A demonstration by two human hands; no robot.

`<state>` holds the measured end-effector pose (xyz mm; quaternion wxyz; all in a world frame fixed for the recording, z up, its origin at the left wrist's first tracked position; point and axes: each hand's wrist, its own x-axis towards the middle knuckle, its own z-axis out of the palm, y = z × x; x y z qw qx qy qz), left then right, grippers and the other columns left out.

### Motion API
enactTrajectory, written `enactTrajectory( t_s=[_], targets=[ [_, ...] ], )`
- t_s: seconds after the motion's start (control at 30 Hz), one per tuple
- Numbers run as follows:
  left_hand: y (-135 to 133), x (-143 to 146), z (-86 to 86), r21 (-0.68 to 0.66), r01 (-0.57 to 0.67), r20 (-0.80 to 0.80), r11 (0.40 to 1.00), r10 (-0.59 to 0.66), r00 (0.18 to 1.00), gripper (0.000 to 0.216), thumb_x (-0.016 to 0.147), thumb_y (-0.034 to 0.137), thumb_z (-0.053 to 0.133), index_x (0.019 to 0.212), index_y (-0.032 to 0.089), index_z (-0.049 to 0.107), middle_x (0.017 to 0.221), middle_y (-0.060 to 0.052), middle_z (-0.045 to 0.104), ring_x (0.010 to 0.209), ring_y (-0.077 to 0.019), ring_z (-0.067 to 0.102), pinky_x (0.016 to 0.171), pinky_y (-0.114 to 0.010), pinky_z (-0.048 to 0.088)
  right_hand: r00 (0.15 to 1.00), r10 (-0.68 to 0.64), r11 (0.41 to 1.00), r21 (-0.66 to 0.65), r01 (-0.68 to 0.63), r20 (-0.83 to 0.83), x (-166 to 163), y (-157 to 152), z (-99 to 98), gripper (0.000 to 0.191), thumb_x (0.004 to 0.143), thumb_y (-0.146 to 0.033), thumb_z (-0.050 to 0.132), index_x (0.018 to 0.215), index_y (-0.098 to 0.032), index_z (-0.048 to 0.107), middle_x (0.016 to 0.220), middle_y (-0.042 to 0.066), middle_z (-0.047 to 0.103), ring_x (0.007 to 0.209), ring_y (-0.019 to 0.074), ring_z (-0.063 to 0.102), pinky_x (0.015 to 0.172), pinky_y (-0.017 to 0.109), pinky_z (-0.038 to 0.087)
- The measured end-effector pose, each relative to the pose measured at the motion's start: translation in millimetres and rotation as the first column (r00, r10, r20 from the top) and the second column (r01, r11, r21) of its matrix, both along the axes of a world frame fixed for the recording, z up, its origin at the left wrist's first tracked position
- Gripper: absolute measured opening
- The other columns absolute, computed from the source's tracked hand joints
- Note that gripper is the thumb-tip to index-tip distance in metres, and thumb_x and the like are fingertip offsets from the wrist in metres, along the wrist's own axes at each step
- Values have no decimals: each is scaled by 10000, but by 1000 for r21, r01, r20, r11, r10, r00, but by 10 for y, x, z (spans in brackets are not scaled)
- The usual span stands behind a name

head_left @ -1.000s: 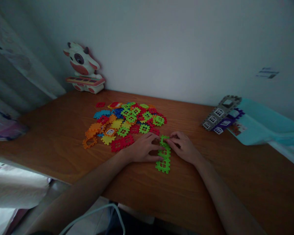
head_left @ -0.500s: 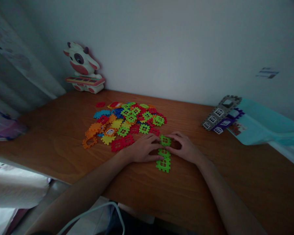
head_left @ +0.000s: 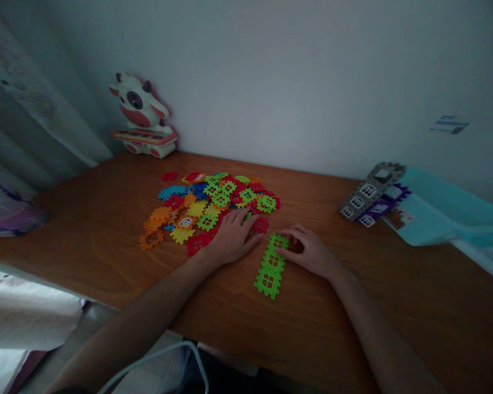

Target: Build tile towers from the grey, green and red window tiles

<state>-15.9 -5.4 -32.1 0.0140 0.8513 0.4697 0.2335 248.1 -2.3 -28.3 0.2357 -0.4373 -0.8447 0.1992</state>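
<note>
A strip of three green window-shaped building blocks lies flat and slanted on the wooden table. My right hand pinches its upper right edge between thumb and fingers. My left hand has come away from the strip, its fingers stretched over the near right side of a pile of loose blocks. Under those fingertips a green window block is partly covered. Red blocks lie beside and below that hand. Yellow, orange, blue and more green pieces make up the rest of the pile.
Joined grey blocks and purple blocks lean on a pale turquoise bin at the right. A cow-shaped toy keyboard stands at the back left by the wall. A white cable hangs near the front edge.
My left hand has let go of the green strip and moved up and left onto the pile. The strip has tilted, its near end swinging left, with my right hand still on it.
</note>
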Motion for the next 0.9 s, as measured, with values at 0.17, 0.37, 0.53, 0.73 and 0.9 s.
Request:
enactTrajectory(
  t_s=[0.17, 0.37, 0.53, 0.73, 0.9],
  targets=[
    [45, -40, -27, -9, -90, -73, 996, 89, 993, 433, 991, 437, 510, 1329, 173, 566, 1384, -171, 541, 1280, -351, 496, 1073, -560, 415, 994, -83, 996, 41, 85, -68, -18, 32, -44, 296, 990, -466, 541, 1152, -248, 660, 890, 51, 650, 775, 205, 635, 729, 373, 560],
    [-1, 20, 6, 19, -81, -122, 996, 83, 989, 360, 997, 388, 497, 1285, 196, 593, 1265, -152, 590, 1121, -323, 565, 963, -522, 479, 984, -176, 956, 234, 179, -33, -153, 326, -144, 349, 960, -416, 568, 1269, -257, 602, 1171, 124, 651, 1074, 300, 649, 929, 499, 550],
    [13, 25, 1, 12, -58, -109, 998, 59, 992, 385, 1012, 396, 479, 1300, 159, 576, 1263, -168, 589, 1144, -331, 556, 968, -512, 499, 982, -188, 940, 287, 185, -16, -310, 661, -175, 434, 946, -423, 583, 1324, -211, 575, 1262, 161, 655, 1196, 332, 606, 1040, 547, 476],
    [36, 18, -6, -15, 127, 66, 992, -126, 990, 408, 979, 428, 562, 1306, 186, 552, 1291, -153, 588, 1203, -300, 561, 1043, -502, 484, 994, -105, 957, 275, 89, 42, -444, 896, -182, 631, 906, -516, 637, 1437, -198, 516, 1360, 170, 643, 1227, 356, 594, 1039, 575, 454],
    [-19, 52, 44, -83, 407, 108, 910, -397, 911, 386, 970, 447, 590, 1260, 192, 594, 1253, -122, 633, 1202, -262, 583, 1048, -429, 494, 996, -83, 964, 252, 89, -31, -441, 894, -184, 347, 969, -377, 550, 1280, -261, 648, 1252, 99, 715, 1146, 296, 653, 1016, 518, 483]
  ],
)
